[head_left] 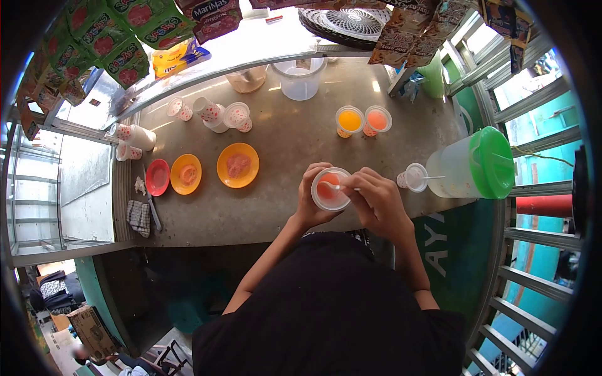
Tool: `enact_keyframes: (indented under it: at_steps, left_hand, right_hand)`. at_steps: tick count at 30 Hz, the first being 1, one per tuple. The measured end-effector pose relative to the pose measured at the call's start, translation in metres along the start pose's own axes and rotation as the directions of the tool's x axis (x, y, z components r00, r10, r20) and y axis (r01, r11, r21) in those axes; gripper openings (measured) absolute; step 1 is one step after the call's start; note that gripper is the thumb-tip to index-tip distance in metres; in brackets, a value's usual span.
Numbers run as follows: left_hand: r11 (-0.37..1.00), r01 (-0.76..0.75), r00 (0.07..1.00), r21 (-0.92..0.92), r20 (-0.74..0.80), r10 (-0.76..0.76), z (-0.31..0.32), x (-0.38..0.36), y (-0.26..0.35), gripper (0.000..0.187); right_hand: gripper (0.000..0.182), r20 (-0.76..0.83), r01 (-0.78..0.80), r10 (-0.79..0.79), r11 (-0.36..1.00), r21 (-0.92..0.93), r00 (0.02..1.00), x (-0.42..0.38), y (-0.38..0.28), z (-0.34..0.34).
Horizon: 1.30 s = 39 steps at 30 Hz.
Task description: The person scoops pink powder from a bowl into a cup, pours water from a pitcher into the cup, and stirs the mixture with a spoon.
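My left hand (311, 202) is wrapped round a plastic cup (331, 199) with an orange-pink drink inside. The fingers of my right hand (371, 199) pinch a white spoon (337, 187), whose bowl end is inside that cup. To the right of my hands stands another patterned cup (415, 178) with a spoon handle sticking out toward a large clear jug (448, 169) with a green lid. Farther back, a cup of orange drink (350, 120) and a cup of pink drink (377, 120) stand side by side.
Two orange plates (238, 148) and a red plate (158, 177) lie at the left, beside a knife (155, 214) and a checked cloth (138, 217). Stacked cups (210, 111) and a clear bucket (300, 81) stand at the back. Sachets (128, 62) hang overhead.
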State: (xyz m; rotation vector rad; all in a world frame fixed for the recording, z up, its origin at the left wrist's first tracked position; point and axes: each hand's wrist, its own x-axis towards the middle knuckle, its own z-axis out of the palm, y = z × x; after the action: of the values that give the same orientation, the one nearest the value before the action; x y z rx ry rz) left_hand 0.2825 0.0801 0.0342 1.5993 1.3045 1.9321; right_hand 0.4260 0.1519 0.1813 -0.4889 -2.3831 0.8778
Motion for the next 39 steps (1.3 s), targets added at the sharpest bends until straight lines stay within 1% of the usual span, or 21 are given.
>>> enact_keyframes:
  at_steps: [2, 6, 8, 9, 11, 12, 14, 15, 16, 18, 20, 24, 26, 27, 29, 31, 33, 35, 36, 38, 39]
  left_hand:
    - [1.0, -0.007, 1.0, 0.009, 0.003, 0.007, -0.0005, -0.0013, 0.0014, 0.082]
    - [1.0, 0.014, 1.0, 0.018, -0.004, -0.014, 0.0007, -0.0022, 0.0017, 0.082]
    - [0.999, 0.036, 0.999, -0.006, -0.004, -0.036, 0.0009, -0.0032, -0.0017, 0.083]
    - [1.0, 0.027, 1.0, -0.014, 0.006, -0.027, 0.0001, -0.0038, -0.0027, 0.083]
    - [0.999, 0.024, 1.0, -0.021, 0.013, -0.024, -0.001, -0.0052, -0.0014, 0.083]
    - [1.0, 0.019, 1.0, -0.002, 0.014, -0.019, -0.001, -0.0034, 0.0005, 0.083]
    - [1.0, 0.009, 1.0, 0.01, 0.02, -0.01, 0.0004, -0.0024, 0.0008, 0.083]
    - [0.999, 0.047, 0.999, -0.011, 0.022, -0.046, 0.0009, -0.0044, 0.0003, 0.083]
    - [0.996, 0.084, 0.996, -0.031, 0.023, -0.084, 0.0013, -0.0055, -0.0005, 0.083]
    - [0.998, 0.064, 0.997, -0.028, 0.035, -0.063, 0.0012, -0.0052, -0.0024, 0.083]
    - [0.998, 0.05, 0.998, -0.024, 0.045, -0.049, 0.0003, -0.0053, -0.0008, 0.083]
    - [0.998, 0.055, 0.998, 0.007, 0.033, -0.055, 0.001, -0.0021, 0.0022, 0.082]
    - [0.997, 0.08, 0.996, 0.006, 0.031, -0.08, 0.001, -0.0023, 0.0022, 0.082]
    - [0.997, 0.072, 0.997, -0.008, 0.042, -0.072, 0.0008, -0.0025, 0.0023, 0.082]
    - [0.997, 0.069, 0.997, -0.02, 0.048, -0.068, 0.0003, -0.0036, 0.0036, 0.082]
    - [0.999, 0.03, 0.999, 0.028, 0.039, -0.032, 0.0004, -0.0002, 0.0051, 0.082]
    - [0.999, 0.047, 0.998, 0.016, 0.04, -0.048, 0.0006, -0.0008, 0.0053, 0.081]
    - [0.998, 0.065, 0.997, 0.009, 0.039, -0.065, 0.0008, -0.0004, 0.0037, 0.081]
    - [0.998, 0.064, 0.997, -0.018, 0.037, -0.063, 0.0012, -0.0011, 0.0032, 0.081]
    - [0.997, 0.067, 0.997, -0.041, 0.032, -0.066, 0.0005, -0.0022, 0.0047, 0.081]
    - [0.999, 0.052, 0.998, -0.006, 0.032, -0.052, 0.0, -0.0005, 0.0064, 0.081]
  right_hand:
    - [0.009, -0.128, -0.009, 0.013, 0.999, 0.031, 0.992, -0.0003, 0.0001, -0.0019]
    - [0.008, -0.086, -0.042, 0.037, 0.997, -0.065, 0.996, 0.0006, -0.0009, -0.0019]
    - [0.008, 0.019, -0.054, 0.053, 0.998, 0.045, 0.998, -0.001, -0.0028, -0.0004]
    - [0.008, 0.02, -0.055, 0.054, 0.997, 0.047, 0.998, -0.0017, -0.002, -0.0013]
    - [0.008, -0.148, -0.035, 0.042, 0.998, 0.051, 0.988, -0.0047, 0.0, -0.004]
    - [0.008, -0.148, -0.037, 0.045, 0.998, 0.052, 0.988, -0.0049, 0.0005, -0.0025]
    - [0.008, -0.11, -0.038, 0.03, 0.997, -0.07, 0.993, -0.0045, 0.0025, 0.0009]
    - [0.008, -0.114, -0.04, 0.032, 0.996, -0.074, 0.993, -0.0053, 0.0018, 0.0026]
    - [0.008, -0.077, -0.04, 0.039, 0.999, -0.016, 0.996, -0.0062, 0.0004, 0.0046]
    - [0.008, -0.039, -0.041, 0.042, 0.998, 0.048, 0.998, -0.0058, 0.0004, 0.0045]
    - [0.008, -0.161, -0.039, 0.039, 0.999, 0.002, 0.986, -0.0053, 0.0022, 0.0001]
    - [0.008, -0.133, -0.053, 0.043, 0.996, -0.07, 0.99, -0.0032, 0.0027, 0.0034]
    - [0.006, -0.012, -0.019, 0.019, 1.0, 0.008, 1.0, -0.0016, -0.0025, 0.0039]
    - [0.006, -0.011, -0.018, 0.018, 1.0, 0.009, 1.0, -0.0011, -0.0016, 0.0018]
    - [0.007, -0.127, -0.022, 0.021, 1.0, -0.008, 0.992, -0.0011, 0.0017, -0.0028]
    - [0.008, -0.09, -0.033, 0.029, 0.999, -0.036, 0.996, 0.0001, 0.0, -0.0016]
    - [0.01, -0.06, -0.044, 0.04, 0.996, -0.071, 0.997, -0.0005, -0.0018, -0.0009]
    - [0.009, -0.004, -0.042, 0.043, 0.996, 0.081, 0.999, -0.0015, -0.0028, 0.0019]
    - [0.009, -0.003, -0.042, 0.042, 0.996, 0.083, 0.999, -0.001, -0.0009, 0.0007]
    - [0.009, -0.166, -0.023, 0.024, 1.0, 0.009, 0.986, -0.0006, 0.0045, -0.0028]
    - [0.009, -0.166, -0.023, 0.025, 1.0, 0.011, 0.986, -0.0011, 0.0045, -0.0017]
